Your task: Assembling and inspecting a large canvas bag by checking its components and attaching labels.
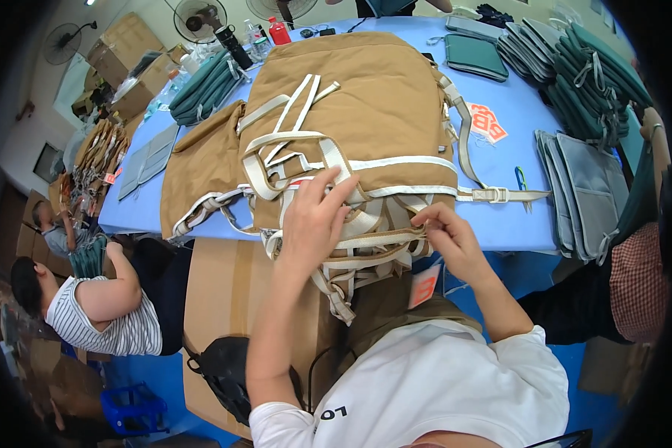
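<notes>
A large tan backpack (366, 82) with white-edged seams and pale webbing straps lies across the blue-covered table, its lower end overhanging the near edge. Over the bunched webbing at its lower middle rests my left hand (315, 224), fingers stretched out and apart, next to a looped strap (257, 168). My right hand (455, 243) has its fingers curled, thumb and index closed at the white-trimmed edge on the backpack's lower right. What lies under my left fingertips is partly hidden. An orange-and-white tag (424, 287) hangs below, near my right wrist. A buckled strap (493, 195) extends right.
Stacks of green and grey folded bags (586, 82) stand at the right; green ones (205, 88) lie at the far left. Orange-and-white labels (487, 123) and a pen (520, 178) lie on the table. A cardboard box (220, 299) and a seated person (101, 306) are left.
</notes>
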A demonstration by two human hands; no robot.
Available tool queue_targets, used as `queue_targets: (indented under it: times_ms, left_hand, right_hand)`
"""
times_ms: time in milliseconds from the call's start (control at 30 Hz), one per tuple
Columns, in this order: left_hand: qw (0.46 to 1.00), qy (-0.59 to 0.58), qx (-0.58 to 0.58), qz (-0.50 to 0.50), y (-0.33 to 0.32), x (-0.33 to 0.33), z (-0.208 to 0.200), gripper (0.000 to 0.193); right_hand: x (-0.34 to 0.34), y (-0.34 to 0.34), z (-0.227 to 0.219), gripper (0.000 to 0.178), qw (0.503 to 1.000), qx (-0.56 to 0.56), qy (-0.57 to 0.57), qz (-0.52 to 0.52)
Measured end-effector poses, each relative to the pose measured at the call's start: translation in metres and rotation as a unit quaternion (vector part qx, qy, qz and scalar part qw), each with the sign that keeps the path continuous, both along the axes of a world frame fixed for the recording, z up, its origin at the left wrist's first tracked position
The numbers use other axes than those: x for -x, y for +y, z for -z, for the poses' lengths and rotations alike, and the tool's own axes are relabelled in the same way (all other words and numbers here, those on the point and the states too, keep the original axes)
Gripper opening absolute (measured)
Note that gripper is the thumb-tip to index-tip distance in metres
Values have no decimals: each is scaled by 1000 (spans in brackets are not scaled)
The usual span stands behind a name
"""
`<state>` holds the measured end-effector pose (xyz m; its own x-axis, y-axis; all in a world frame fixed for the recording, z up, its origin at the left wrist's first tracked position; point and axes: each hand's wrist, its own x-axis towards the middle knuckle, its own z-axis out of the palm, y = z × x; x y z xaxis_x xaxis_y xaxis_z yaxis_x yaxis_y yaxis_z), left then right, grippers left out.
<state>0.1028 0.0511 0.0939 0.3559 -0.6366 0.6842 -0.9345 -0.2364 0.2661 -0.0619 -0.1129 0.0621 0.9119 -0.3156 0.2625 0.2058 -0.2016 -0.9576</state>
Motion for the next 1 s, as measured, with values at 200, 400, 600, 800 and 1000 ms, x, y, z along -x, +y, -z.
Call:
queue_targets:
  times_ms: [200,400,600,800,1000]
  left_hand:
    - [970,-167,-167,49,-17,-38,-25,27]
    - [977,-177,-118,-5,-33,-56,-68,19]
    - [981,-177,-76,-32,-41,-75,-79,19]
    - [978,-179,-90,-55,-47,-79,-94,20]
    - [978,-169,-105,-63,-51,-77,-97,21]
  right_hand:
    - [13,-17,1,20,996,-82,19,33]
    - [13,-36,-2,21,993,-102,10,59]
    - [10,-38,1,23,993,-104,6,60]
    - [18,-42,4,23,991,-121,7,61]
    - [28,-50,5,22,989,-119,-3,86]
